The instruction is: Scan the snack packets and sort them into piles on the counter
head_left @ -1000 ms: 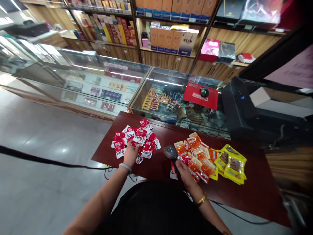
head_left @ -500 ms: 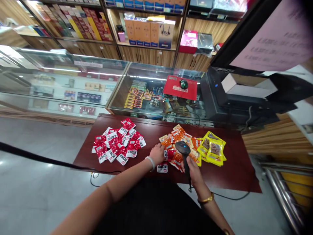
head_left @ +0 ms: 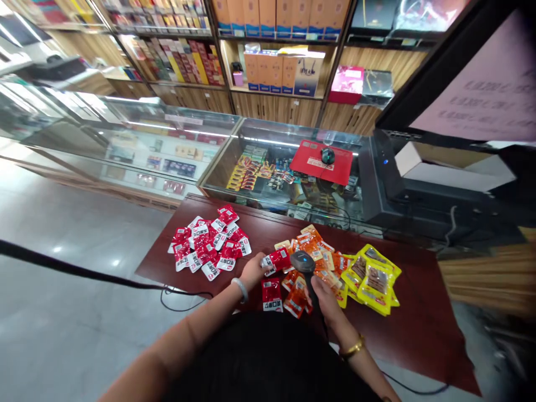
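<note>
The brown table (head_left: 422, 340) spreads below the 2 hands, its packets lying parted by colour. The loose red pile (head_left: 211, 245) is beyond and left of the left hand (head_left: 253, 272); the orange pile (head_left: 321, 259) lies just ahead of the right hand (head_left: 326, 296), and the yellow packets (head_left: 374, 279) overlap its far right side. The right hand is closed around the grip of a black scanner (head_left: 304, 263), and the left pinches 1 red packet (head_left: 277, 261) by its end, beside the scanner's head. Another red packet (head_left: 271, 295) lies flat, nearer the body, between the hands. The work looks to be part-way: 1 packet is at the scanner, while the red pile lies apart from it. Which packets have had their turn cannot be told.

The black clothing hides part of the table's near edge. Overlap makes the piles uncountable. The right fingers are partly hidden behind the grip, so trigger contact is unclear, and the held packet's small print is unreadable.
</note>
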A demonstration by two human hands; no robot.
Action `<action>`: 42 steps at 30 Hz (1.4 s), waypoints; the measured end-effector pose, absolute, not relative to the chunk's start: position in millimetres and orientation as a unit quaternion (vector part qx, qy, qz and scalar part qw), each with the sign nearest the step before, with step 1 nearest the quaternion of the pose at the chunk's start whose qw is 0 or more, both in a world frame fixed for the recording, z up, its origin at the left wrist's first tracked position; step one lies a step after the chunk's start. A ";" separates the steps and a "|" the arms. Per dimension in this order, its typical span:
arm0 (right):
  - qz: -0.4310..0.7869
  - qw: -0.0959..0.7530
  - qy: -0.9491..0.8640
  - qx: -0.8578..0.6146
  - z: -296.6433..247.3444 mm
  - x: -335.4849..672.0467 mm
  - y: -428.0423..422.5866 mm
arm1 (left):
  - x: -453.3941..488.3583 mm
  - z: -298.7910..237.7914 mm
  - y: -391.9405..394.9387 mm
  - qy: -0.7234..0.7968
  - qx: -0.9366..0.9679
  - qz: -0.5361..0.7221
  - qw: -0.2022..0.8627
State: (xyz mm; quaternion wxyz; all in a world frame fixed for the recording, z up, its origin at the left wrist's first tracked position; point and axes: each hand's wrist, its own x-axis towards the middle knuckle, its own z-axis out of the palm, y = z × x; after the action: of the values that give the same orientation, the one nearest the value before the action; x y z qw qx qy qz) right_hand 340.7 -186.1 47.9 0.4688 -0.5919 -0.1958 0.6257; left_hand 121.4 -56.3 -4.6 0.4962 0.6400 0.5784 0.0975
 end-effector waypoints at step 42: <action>0.545 0.491 -0.157 -0.661 63.7 269.6 -203.2 | 87.8 -4.3 -75.6 0.385 0.871 -0.046 0.303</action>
State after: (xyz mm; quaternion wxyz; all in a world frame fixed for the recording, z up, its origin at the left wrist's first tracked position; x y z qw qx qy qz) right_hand 269.6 -203.2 63.7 0.4912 -0.6614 -0.1566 0.5447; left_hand 87.8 -75.6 -4.3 0.3027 0.8706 0.3852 -0.0464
